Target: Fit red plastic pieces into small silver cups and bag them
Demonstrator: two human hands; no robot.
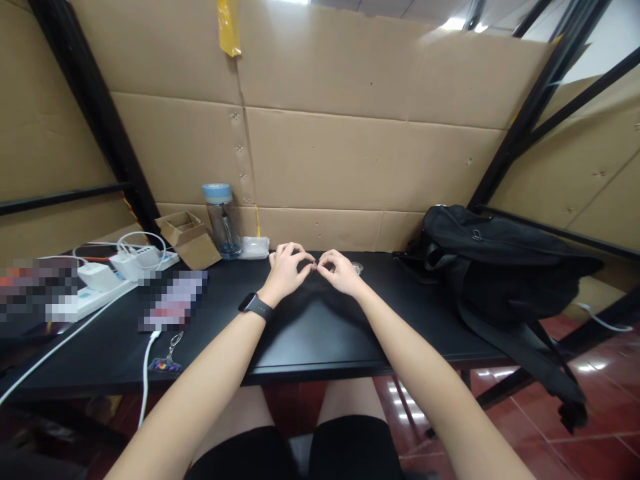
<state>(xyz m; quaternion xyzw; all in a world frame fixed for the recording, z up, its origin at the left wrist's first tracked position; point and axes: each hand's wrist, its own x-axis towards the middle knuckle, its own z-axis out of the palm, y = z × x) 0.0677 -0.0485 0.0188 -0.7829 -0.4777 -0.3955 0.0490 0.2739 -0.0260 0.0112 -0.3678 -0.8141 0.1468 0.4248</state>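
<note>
Above the far middle of the black table, my left hand and my right hand meet almost fingertip to fingertip. Both are closed in a pinch, thumb against forefinger. Something tiny and dark shows between the fingertips, too small to name. A small clear, shiny object lies on the table just behind my right hand, partly covered by it. My left wrist wears a dark watch.
Left of my hands stand a blue-lidded bottle, a white packet, an open cardboard box and a power strip. A phone lies on a charging cable. On the right slumps a black bag. Cardboard walls the back.
</note>
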